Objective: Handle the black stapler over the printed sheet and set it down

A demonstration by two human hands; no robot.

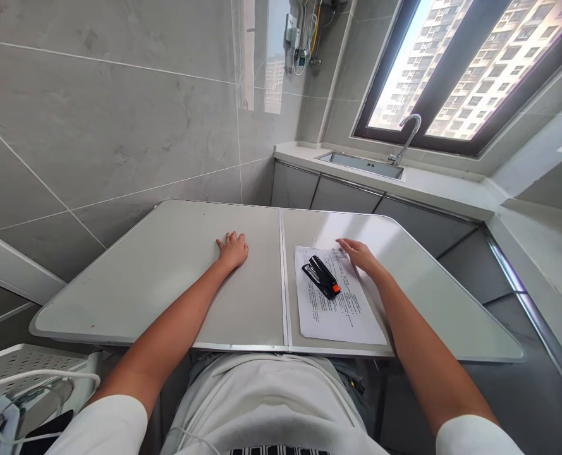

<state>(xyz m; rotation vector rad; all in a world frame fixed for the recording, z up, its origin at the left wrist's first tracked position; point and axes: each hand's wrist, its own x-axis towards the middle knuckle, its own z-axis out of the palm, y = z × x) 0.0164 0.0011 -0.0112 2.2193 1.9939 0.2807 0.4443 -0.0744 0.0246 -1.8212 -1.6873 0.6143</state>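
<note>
the black stapler (321, 276) with an orange end lies untouched on the printed sheets of paper (337, 303), slanting from far left to near right across their far half. the paper sits on the right half of the folding counter (143, 278), just right of the centre seam, its near edge close to the counter's near rim. judging from this, the work is at its very beginning: the sheets lie flat and squared, the stapler is not lifted, and whether any staple is already in the paper cannot be told from here.

the right hand (359, 254) rests flat at the far right corner of the paper, fingertips on or just at the sheet, just right of the stapler but apart from it; its grip is open and holds nothing. the left hand (233, 248) lies palm down on the bare left half of the counter, well apart from the paper, fingers loosely curled, its grip open and empty too.

the paper carries lines of dense black print, too small and blurred to read. no brand or label shows on the stapler.
</note>
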